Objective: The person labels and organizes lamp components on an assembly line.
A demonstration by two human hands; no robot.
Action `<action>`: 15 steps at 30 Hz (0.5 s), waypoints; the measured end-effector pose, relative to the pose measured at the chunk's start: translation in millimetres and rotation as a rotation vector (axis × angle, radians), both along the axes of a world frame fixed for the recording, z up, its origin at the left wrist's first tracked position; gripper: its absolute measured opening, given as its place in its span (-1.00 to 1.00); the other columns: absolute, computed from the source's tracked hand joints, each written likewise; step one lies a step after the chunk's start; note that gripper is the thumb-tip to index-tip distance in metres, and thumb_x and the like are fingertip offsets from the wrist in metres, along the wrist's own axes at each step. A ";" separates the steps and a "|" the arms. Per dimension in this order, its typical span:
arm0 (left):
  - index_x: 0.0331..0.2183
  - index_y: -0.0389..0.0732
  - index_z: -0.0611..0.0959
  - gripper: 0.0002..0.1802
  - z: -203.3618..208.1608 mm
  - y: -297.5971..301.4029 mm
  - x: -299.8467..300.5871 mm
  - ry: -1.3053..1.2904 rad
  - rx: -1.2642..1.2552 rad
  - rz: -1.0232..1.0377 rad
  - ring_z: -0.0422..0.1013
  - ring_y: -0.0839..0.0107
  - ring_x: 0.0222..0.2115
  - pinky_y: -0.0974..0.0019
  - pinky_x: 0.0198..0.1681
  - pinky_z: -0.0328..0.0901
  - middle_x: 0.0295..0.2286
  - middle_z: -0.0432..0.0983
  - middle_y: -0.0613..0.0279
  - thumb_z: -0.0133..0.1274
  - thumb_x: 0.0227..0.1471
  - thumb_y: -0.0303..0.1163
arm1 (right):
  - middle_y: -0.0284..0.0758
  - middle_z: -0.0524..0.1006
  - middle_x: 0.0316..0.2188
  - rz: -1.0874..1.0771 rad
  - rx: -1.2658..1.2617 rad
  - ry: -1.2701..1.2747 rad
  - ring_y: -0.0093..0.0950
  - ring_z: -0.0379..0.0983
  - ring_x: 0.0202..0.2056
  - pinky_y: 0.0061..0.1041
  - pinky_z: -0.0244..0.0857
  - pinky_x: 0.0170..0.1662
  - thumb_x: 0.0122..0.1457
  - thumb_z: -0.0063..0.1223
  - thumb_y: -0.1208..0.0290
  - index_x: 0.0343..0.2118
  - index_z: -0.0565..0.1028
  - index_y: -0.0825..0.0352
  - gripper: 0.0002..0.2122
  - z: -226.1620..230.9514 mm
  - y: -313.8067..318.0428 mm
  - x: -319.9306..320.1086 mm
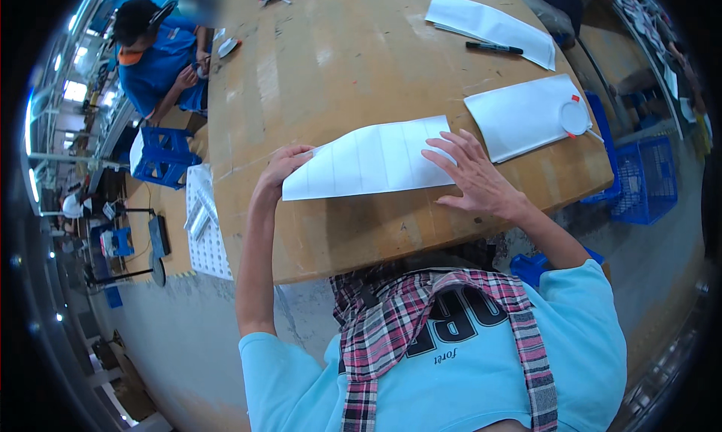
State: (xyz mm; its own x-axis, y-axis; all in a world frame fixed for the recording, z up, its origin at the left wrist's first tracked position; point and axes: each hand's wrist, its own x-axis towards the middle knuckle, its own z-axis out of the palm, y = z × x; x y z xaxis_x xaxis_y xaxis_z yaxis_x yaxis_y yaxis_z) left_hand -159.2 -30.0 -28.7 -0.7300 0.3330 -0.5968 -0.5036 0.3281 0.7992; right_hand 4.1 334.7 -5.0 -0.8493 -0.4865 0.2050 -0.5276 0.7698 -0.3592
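A long white paper sheet [368, 161] with faint cross lines lies before me on the brown table, its far edge bowed upward. My left hand [284, 167] is closed on the sheet's left end, with some fingertips hidden by the paper. At the opposite end my right hand [480, 178] is open with fingers spread, the fingertips over or lightly on the sheet's right edge; I cannot tell whether they press on it. Just beyond the right hand is a stack of white sheets [511, 120], and on it rests a round white piece [574, 118] with red tabs.
More white sheets [489, 26] and a black marker [494, 48] lie at the table's far right. A person in blue [162, 63] works at the left edge, near a blue stool [164, 154]. A blue crate [645, 180] stands on the floor at right.
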 end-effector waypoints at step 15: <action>0.06 -0.27 0.34 -0.17 50.4 70.2 116.2 1.152 -0.491 -0.565 0.19 0.01 0.08 0.08 0.16 0.07 0.03 0.27 -0.03 0.24 -0.17 -0.02 | -0.27 0.41 -0.03 0.077 -0.032 0.023 -0.29 0.28 0.09 -0.35 0.19 0.13 -0.05 0.09 0.55 -0.18 0.45 0.33 -0.71 -14.2 -3.6 -9.4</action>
